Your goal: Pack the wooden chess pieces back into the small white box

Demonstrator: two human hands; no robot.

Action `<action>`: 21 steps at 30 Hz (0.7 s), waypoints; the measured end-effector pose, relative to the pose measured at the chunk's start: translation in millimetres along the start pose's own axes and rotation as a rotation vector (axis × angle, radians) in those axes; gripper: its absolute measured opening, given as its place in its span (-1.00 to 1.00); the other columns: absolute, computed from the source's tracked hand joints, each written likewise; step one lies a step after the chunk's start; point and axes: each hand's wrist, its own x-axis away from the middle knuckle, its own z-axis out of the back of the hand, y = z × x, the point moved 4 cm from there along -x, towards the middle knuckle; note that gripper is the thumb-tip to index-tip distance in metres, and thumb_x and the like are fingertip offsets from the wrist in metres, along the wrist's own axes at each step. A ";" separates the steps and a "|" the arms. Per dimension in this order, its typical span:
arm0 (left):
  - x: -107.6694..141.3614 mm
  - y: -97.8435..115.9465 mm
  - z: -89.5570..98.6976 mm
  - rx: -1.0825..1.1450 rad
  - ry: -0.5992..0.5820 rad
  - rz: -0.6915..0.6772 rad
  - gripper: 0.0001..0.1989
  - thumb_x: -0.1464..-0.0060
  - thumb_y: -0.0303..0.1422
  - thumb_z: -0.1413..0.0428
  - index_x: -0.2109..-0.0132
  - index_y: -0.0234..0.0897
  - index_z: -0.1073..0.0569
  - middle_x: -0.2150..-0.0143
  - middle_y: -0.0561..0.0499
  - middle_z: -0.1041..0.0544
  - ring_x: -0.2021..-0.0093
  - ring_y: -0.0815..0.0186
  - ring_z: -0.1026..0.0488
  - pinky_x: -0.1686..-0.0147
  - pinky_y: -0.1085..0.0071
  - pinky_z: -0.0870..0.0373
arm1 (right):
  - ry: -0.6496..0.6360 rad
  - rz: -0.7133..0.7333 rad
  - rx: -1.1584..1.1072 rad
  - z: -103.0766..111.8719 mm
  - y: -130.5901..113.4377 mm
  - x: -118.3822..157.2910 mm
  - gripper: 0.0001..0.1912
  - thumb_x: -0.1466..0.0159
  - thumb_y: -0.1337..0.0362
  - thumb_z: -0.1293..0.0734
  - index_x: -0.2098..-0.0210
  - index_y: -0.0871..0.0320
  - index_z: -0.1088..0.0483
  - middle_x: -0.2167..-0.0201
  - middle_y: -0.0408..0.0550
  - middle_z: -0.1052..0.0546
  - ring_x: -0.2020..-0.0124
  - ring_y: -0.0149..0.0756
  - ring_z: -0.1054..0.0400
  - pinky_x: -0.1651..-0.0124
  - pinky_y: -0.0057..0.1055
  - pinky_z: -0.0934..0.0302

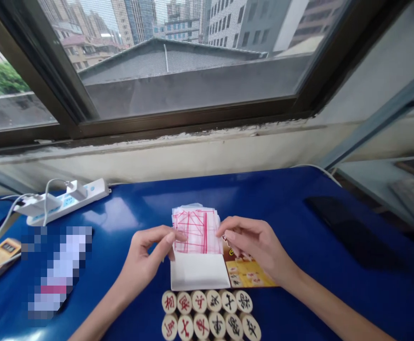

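Note:
A folded translucent sheet with red grid lines (194,232) lies over the back part of an open white box (200,272). My left hand (150,251) is at the box's left side, its index fingertip over the sheet and its thumb apart from it. My right hand (260,244) hovers at the sheet's right edge, fingers loosely bent, with nothing visible in them. Under it shows a printed yellow and brown panel (251,274) beside the box. In front stand rows of round xiangqi pieces (200,301) with red and black characters.
On the left of the blue table (129,270) are a white power strip (68,201) with cords, a pixelated object (61,270) and a yellow device (1,258). A dark flat object (349,232) lies at right. A window (189,57) is behind the table.

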 end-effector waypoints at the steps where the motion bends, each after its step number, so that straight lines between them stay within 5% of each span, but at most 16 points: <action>1: -0.1 1.0 -0.6 -0.019 0.012 -0.020 -0.64 -0.31 -0.14 -0.08 0.23 -0.26 -0.67 0.53 0.02 -0.53 0.54 0.37 -0.40 0.52 0.47 -0.29 | 0.021 0.022 0.014 -0.2 -1.6 -0.9 -0.72 -0.30 0.03 -0.39 0.25 0.13 -0.53 0.46 -0.12 -0.45 0.55 -0.46 -0.22 0.52 -0.47 -0.13; 3: -0.5 2.6 -2.4 -0.040 0.026 -0.056 -0.69 -0.30 -0.20 -0.10 0.25 -0.25 -0.66 0.50 0.03 -0.54 0.54 0.39 -0.42 0.51 0.47 -0.30 | 0.039 0.027 -0.016 -1.7 -1.2 -2.6 -0.69 -0.26 0.09 -0.44 0.06 0.07 -0.50 0.38 -0.14 -0.47 0.48 -0.46 -0.26 0.44 -0.48 -0.22; 6: 0.4 5.7 -4.7 -0.082 0.024 -0.118 -0.76 -0.30 -0.27 -0.11 0.22 -0.22 -0.66 0.42 0.03 -0.59 0.53 0.40 -0.46 0.48 0.47 -0.34 | -0.011 -0.093 -0.214 -6.6 9.1 -3.0 -0.27 -0.16 0.09 -0.53 -0.28 -0.06 -0.28 0.32 -0.20 -0.46 0.44 -0.46 -0.29 0.37 -0.48 -0.30; 8: 2.7 9.1 -5.9 -0.115 0.007 -0.175 -0.77 -0.31 -0.33 -0.09 0.18 -0.18 -0.67 0.40 0.03 -0.61 0.48 0.39 -0.50 0.42 0.46 -0.39 | -0.081 -0.174 -0.340 -11.3 15.1 -1.6 -0.17 -0.11 0.05 -0.56 -0.31 -0.05 -0.25 0.26 -0.15 -0.50 0.37 -0.41 -0.38 0.27 -0.39 -0.40; 11: 7.5 12.3 -7.7 -0.139 -0.020 -0.244 -0.79 -0.31 -0.38 -0.09 0.16 -0.13 -0.65 0.34 0.03 -0.63 0.38 0.35 -0.53 0.33 0.44 -0.44 | -0.168 -0.175 -0.292 -15.9 13.9 0.6 -0.46 -0.17 0.00 -0.52 -0.07 0.07 -0.49 0.22 -0.03 -0.56 0.23 -0.29 -0.46 0.10 -0.26 -0.42; 15: 8.9 3.9 -7.9 -0.021 0.033 -0.203 -0.68 -0.27 -0.39 -0.16 -0.14 -0.03 -0.46 0.08 0.00 -0.59 0.43 0.43 -0.46 0.41 0.47 -0.44 | -0.026 -0.017 0.069 -9.8 1.4 1.6 -0.73 -0.24 0.03 -0.46 0.29 0.11 -0.62 0.39 -0.04 -0.57 0.41 -0.32 -0.40 0.37 -0.39 -0.35; 18: 5.4 -6.6 -10.4 0.067 0.023 -0.121 -0.40 -0.26 -0.33 -0.19 -0.35 0.07 -0.19 -0.09 -0.06 -0.47 0.39 0.45 -0.42 0.40 0.48 -0.45 | 0.103 0.092 0.222 -5.5 -5.9 5.0 -0.80 -0.26 0.10 -0.43 0.31 0.07 -0.65 0.41 -0.02 -0.61 0.43 -0.29 -0.45 0.45 -0.42 -0.34; 21: 2.6 -11.0 -9.0 0.030 0.084 -0.051 -0.55 -0.29 -0.23 -0.16 -0.27 -0.03 -0.31 -0.06 -0.06 -0.43 0.39 0.46 -0.33 0.41 0.51 -0.39 | 0.155 0.195 0.215 -4.5 -10.5 9.3 -0.82 -0.28 0.19 -0.40 0.21 0.01 -0.66 0.26 0.00 -0.67 0.27 -0.21 -0.56 0.32 -0.41 -0.45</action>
